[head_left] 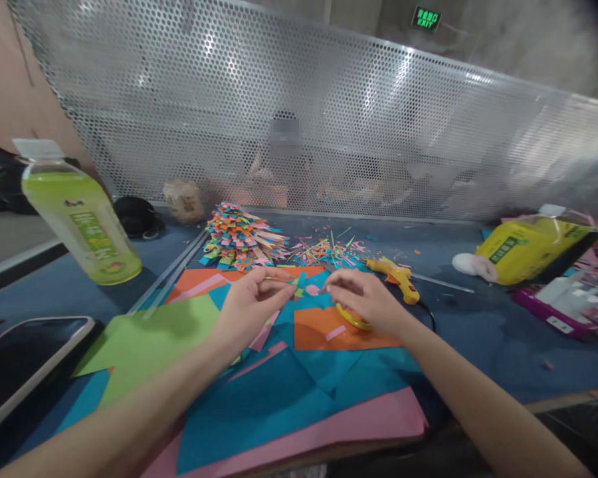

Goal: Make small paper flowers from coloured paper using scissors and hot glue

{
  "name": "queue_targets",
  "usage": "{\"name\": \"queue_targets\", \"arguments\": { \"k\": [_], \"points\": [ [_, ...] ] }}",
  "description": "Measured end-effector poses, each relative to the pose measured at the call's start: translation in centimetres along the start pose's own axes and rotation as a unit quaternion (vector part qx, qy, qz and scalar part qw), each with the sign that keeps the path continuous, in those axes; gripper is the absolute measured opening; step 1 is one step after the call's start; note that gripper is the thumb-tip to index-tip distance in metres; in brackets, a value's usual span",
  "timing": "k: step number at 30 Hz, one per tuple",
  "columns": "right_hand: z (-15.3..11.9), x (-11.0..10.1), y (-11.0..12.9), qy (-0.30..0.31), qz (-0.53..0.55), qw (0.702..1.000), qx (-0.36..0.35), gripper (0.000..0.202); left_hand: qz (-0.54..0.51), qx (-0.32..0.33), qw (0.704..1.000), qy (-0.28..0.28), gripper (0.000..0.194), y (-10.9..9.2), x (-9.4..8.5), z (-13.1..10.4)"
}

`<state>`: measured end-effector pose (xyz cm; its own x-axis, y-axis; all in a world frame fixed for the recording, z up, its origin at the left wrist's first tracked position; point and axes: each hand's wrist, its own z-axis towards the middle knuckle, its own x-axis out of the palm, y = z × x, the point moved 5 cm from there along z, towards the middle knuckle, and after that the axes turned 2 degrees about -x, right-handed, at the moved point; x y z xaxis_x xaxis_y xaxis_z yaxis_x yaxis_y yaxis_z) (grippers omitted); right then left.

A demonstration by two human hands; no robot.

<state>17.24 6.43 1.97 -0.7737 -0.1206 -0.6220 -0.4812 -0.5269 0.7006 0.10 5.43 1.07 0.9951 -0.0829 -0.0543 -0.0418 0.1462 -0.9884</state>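
Observation:
My left hand (252,299) is closed in a pinch on a small green paper piece (298,287), above blue paper. Just right of it, my right hand (366,299) has its fingers curled together; what they hold, if anything, is too small to make out. A small pink paper piece (312,290) shows between the two hands. Beneath my right palm a yellow loop handle (353,321) shows over orange paper (319,335), and I cannot tell whether the hand grips it. Below both hands spread blue sheets (259,405), with a light green sheet (164,338) to the left.
Behind the hands stand a layered multicoloured paper cone (239,236) and a heap of paper scraps (329,251). A yellow glue gun (396,279) lies right. Drink bottles (80,219) flank the table; a phone (24,365) is at left. A perforated metal screen (329,119) closes the back.

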Motion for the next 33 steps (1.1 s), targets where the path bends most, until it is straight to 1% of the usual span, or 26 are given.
{"name": "queue_targets", "arguments": {
  "k": [1, 2, 3, 4, 5, 6, 7, 8, 9, 10, 12, 15, 18, 22, 25, 26, 27, 29, 30, 31, 33],
  "points": [
    [0.2, -1.1, -0.6, -0.035, -0.06, 0.998, 0.011, 0.023, 0.0, 0.001, 1.0, -0.011, 0.021, -0.1, -0.2, 0.1],
    [0.4, -2.2, -1.4, -0.063, -0.131, 0.989, 0.033, 0.025, 0.0, 0.0, 1.0, -0.02, 0.021, -0.2, -0.4, 0.2],
    [0.4, -3.4, -2.4, -0.088, -0.208, 0.971, 0.077, 0.025, -0.001, -0.003, 1.0, -0.028, 0.022, -0.2, -0.6, 0.2],
    [0.3, -4.8, -3.6, -0.119, -0.277, 0.943, 0.143, 0.026, -0.003, -0.006, 0.999, -0.033, 0.022, -0.2, -0.7, 0.3],
    [0.1, -6.0, -4.8, -0.133, -0.33, 0.908, 0.219, 0.032, -0.005, -0.009, 0.999, -0.035, 0.023, -0.2, -0.8, 0.4],
    [-0.3, -7.0, -5.9, -0.139, -0.373, 0.869, 0.292, 0.044, -0.006, -0.01, 0.999, -0.036, 0.023, -0.2, -0.8, 0.4],
    [-0.7, -8.0, -6.7, -0.147, -0.406, 0.831, 0.35, 0.057, -0.006, -0.009, 0.999, -0.035, 0.024, -0.2, -0.8, 0.4],
    [-1.1, -8.6, -7.6, -0.14, -0.417, 0.803, 0.401, 0.067, -0.004, -0.007, 0.999, -0.033, 0.024, -0.1, -0.8, 0.5],
    [-1.5, -8.9, -8.5, -0.111, -0.413, 0.786, 0.446, 0.072, -0.002, -0.005, 1.0, -0.031, 0.024, -0.1, -0.8, 0.5],
    [-1.7, -9.0, -9.3, -0.069, -0.401, 0.781, 0.474, 0.072, 0.001, -0.002, 1.0, -0.029, 0.024, -0.1, -0.7, 0.5],
    [-1.8, -9.0, -10.5, -0.023, -0.381, 0.787, 0.484, 0.067, 0.004, 0.001, 1.0, -0.027, 0.024, 0.0, -0.8, 0.6],
    [-1.6, -9.0, -11.5, -0.007, -0.372, 0.805, 0.461, 0.066, -0.001, 0.001, 1.0, -0.029, 0.022, 0.0, -0.9, 0.6],
    [-1.4, -9.2, -11.7, -0.018, -0.37, 0.819, 0.439, 0.061, -0.01, 0.0, 0.999, -0.036, 0.02, -0.1, -1.1, 0.7],
    [-1.2, -9.9, -10.6, -0.076, -0.374, 0.831, 0.404, 0.046, -0.027, -0.006, 0.999, -0.047, 0.022, 0.0, -1.4, 0.8],
    [-0.9, -10.2, -8.9, -0.137, -0.385, 0.84, 0.356, 0.046, -0.04, -0.009, 0.998, -0.054, 0.024, 0.1, -1.6, 0.9],
    [-0.8, -10.2, -8.2, -0.167, -0.389, 0.846, 0.323, 0.045, -0.043, -0.01, 0.997, -0.056, 0.025, 0.2, -1.6, 0.9],
    [-0.6, -10.1, -7.2, -0.204, -0.392, 0.854, 0.274, 0.044, -0.046, -0.011, 0.997, -0.058, 0.025, 0.2, -1.6, 0.9],
    [-0.3, -9.5, -5.1, -0.272, -0.39, 0.868, 0.141, 0.04, -0.05, -0.013, 0.997, -0.061, 0.025, 0.2, -1.6, 0.8],
    [-0.3, -9.0, -4.0, -0.294, -0.388, 0.871, 0.073, 0.038, -0.05, -0.013, 0.997, -0.062, 0.025, 0.2, -1.6, 0.8],
    [-0.3, -8.4, -3.1, -0.3, -0.388, 0.871, 0.016, 0.036, -0.048, -0.013, 0.997, -0.064, 0.024, 0.1, -1.6, 0.7],
    [-0.6, -7.1, -1.7, -0.303, -0.395, 0.865, -0.066, 0.037, -0.039, -0.01, 0.997, -0.068, 0.023, 0.1, -1.6, 0.7]
  ]
}}
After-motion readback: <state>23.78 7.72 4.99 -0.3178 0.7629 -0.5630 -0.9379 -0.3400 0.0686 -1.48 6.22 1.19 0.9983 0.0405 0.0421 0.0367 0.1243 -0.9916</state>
